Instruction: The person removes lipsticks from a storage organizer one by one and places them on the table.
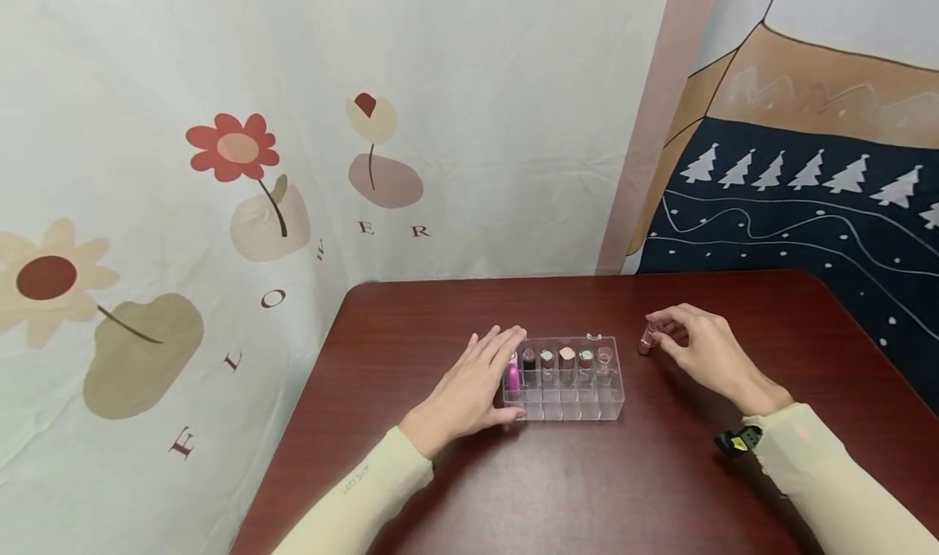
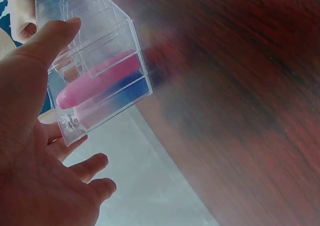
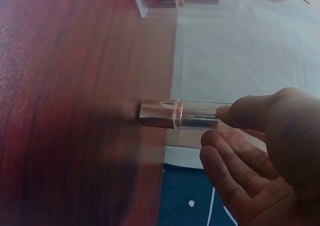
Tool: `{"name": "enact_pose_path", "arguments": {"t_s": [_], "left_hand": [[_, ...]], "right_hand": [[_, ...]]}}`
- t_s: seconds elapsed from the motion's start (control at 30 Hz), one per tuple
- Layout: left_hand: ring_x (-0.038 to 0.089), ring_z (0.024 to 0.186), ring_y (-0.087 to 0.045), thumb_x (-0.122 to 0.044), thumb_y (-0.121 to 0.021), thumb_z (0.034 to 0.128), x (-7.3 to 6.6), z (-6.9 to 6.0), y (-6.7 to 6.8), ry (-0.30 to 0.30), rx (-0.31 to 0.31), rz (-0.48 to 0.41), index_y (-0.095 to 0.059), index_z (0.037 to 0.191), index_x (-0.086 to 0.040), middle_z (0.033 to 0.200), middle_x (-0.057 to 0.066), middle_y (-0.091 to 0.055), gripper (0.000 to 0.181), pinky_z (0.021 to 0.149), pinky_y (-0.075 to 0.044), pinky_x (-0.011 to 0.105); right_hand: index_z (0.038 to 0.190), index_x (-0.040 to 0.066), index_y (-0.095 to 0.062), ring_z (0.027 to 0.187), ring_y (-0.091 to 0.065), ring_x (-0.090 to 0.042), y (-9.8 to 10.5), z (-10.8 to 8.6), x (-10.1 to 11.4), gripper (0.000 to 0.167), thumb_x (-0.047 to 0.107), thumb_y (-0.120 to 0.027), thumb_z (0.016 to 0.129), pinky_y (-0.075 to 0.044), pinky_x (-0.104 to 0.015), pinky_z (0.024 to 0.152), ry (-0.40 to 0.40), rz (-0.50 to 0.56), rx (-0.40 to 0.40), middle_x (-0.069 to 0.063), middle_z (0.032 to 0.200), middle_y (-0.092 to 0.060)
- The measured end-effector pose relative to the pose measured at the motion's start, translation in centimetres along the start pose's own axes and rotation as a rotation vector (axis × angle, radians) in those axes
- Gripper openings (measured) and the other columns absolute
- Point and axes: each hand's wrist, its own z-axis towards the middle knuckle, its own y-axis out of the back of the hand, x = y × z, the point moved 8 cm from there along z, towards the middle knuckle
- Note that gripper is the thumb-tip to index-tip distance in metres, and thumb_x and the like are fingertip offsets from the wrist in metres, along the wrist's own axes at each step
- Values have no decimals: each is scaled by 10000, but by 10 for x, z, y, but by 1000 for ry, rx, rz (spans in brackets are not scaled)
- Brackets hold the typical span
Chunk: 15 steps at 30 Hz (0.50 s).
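Note:
A clear divided organizer (image 1: 565,404) stands on the table with several lipsticks upright in its back row; a pink tube (image 1: 513,376) is at its left end. The left hand (image 1: 469,384) rests against the organizer's left side, thumb at the front corner and fingers at the back; the left wrist view shows the pink tube (image 2: 100,80) through the clear wall. Right of the organizer, the right hand (image 1: 707,351) pinches the top of a rose-gold lipstick (image 1: 646,340). In the right wrist view this lipstick (image 3: 175,115) has a clear cap and its base is at the tabletop.
The dark red wooden table (image 1: 587,490) has its back edge against a pale curtain (image 1: 499,131) printed with flowers. A navy cloth with white trees (image 1: 800,213) hangs at the right. A dark watch (image 1: 739,441) is on the right wrist.

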Motion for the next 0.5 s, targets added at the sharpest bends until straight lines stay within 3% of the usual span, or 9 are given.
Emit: {"name": "enact_pose_path", "arguments": {"t_s": [0.3,0.5], "left_hand": [[440,1768,-385,-571,-965,936,0,1,0,0,0,13,-260,1852,-100,1910,120,-366,1248,1422,-331,710],[448,1761,-394,-559,-974,929,-1,1,1,0,-8,7,-276,1845,-94,1900,131,-382,1242,1419,-333,716]], "right_hand": [[1275,42,-834,946,-818,-240,-2,-1,-5,319,-32,-895,971,-628,-150,834,-5,14,22,-79,1140,-840],[1289,24,-823,943,-815,-231,-4,1,-6,329,-60,-875,975,-656,-202,840,12,14,43,-74,1131,-846]]}}
